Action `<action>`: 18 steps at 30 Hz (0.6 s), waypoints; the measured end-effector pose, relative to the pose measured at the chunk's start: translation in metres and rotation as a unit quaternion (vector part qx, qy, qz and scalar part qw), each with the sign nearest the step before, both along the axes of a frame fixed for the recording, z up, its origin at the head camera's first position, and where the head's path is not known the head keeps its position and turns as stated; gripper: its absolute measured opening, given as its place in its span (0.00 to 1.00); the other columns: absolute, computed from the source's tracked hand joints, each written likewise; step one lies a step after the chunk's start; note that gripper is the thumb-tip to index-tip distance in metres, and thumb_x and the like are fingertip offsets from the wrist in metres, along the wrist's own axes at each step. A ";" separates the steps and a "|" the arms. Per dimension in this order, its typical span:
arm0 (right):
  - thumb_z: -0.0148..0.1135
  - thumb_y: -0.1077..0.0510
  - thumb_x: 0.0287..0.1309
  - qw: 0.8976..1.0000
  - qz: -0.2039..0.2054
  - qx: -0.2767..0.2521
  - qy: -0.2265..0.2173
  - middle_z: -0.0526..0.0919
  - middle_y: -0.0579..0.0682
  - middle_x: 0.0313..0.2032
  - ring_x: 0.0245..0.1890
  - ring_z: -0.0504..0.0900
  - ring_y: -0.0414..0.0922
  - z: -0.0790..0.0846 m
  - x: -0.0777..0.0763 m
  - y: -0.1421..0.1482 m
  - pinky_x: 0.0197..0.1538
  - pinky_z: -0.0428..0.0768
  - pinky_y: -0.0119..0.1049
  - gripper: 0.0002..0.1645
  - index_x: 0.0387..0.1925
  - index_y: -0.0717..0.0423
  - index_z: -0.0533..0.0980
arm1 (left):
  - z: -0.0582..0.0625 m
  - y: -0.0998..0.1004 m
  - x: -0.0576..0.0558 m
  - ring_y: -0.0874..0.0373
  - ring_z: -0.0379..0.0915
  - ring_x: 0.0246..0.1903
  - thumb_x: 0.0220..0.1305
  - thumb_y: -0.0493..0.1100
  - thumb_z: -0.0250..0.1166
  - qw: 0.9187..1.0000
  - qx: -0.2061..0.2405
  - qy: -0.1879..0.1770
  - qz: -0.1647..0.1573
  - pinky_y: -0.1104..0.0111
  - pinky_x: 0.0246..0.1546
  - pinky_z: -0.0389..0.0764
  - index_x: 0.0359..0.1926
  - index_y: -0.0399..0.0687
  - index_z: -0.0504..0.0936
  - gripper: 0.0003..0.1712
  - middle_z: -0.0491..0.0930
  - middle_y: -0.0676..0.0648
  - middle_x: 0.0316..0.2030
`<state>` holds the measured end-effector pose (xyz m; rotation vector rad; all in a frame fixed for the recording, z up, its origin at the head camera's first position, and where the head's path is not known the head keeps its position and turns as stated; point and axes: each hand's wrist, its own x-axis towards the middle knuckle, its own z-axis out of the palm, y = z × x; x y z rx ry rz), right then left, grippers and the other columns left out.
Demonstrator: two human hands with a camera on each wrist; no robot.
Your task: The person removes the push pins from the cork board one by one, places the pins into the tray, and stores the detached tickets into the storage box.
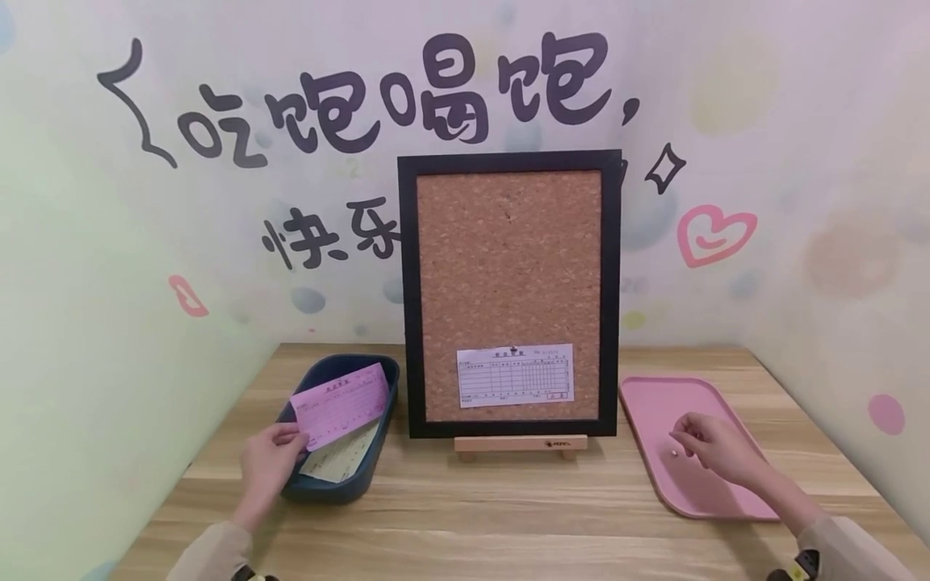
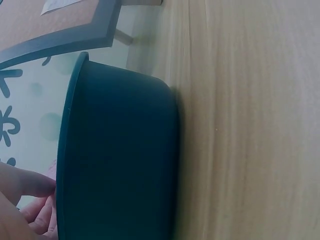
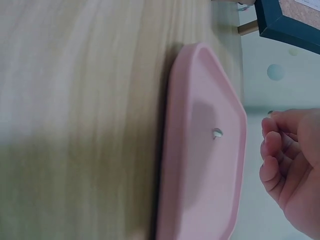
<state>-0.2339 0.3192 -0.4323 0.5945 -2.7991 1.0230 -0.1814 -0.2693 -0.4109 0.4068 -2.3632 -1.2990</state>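
At the far left, a pink mark (image 1: 187, 297) is drawn on the pale wall (image 1: 65, 242). Below it, on the left side of the wooden desk (image 1: 472, 516), the left hand (image 1: 270, 460) pinches the lower left corner of a pink slip (image 1: 340, 407), between the thumb and the fingers. This slip is tilted above the dark blue bin (image 1: 337, 492), and it covers a part of a pale yellow slip (image 1: 345, 456), which lies inside. In the left wrist view, the side of the bin stands in front and hides most of the pink slip and some of the fingers. In the middle, a cork board (image 1: 508, 266) with a black frame (image 1: 410, 298) stands upright on a small wooden stand (image 1: 501, 445), between the bin and the tray, and it blocks a part of the black writing (image 1: 456, 89) on the wall. Near its bottom edge a white slip (image 1: 516, 379) is fixed with a small dark pin (image 1: 513, 349). To the right of the board lies a pink tray (image 1: 654, 403), with a small shiny piece (image 3: 217, 133) resting on it. Over this tray is the right hand (image 1: 715, 448), its fingers bent; the thumb and index finger pinch a small dark object (image 3: 270, 112), too tiny to identify. Behind, a pink heart (image 1: 715, 240) is on the wall.
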 end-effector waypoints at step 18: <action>0.51 0.70 0.58 0.995 0.088 -0.034 -0.034 0.70 0.41 0.18 0.14 0.64 0.28 -0.024 0.007 0.015 0.14 0.68 0.28 0.04 0.28 0.65 0.71 | 0.003 -0.001 -0.001 0.51 0.79 0.25 0.47 0.32 0.63 0.996 -0.075 -0.035 -0.034 0.79 0.20 0.73 0.35 0.23 0.78 0.13 0.81 0.33 0.28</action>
